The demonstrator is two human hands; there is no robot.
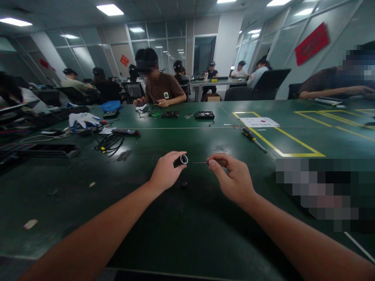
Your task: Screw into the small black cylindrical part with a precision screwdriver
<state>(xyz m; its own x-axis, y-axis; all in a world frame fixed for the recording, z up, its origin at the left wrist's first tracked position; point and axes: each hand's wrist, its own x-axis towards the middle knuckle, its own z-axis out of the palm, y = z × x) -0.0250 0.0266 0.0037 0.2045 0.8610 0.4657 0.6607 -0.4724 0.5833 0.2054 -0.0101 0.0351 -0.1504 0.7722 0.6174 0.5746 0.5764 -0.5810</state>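
Observation:
My left hand (167, 171) is closed around a short black cylinder (182, 160), with thumb and fingers on either side. A pale ring rims its end, which faces toward me and to the right. To the right of it, my right hand (233, 175) grips a small screwdriver (200, 162) by its handle. The thin shaft points left at the cylinder's end, with a small gap between them. Below the cylinder, a small round black part (184, 184) lies on the green table (187, 242).
A larger screwdriver (253, 139) with a black and yellow handle lies at the right. White gloves (84, 120), black cables (109, 143) and a blue basket (110, 106) are at the left. Across the table, a person (166, 88) handles small parts beside black devices (204, 115).

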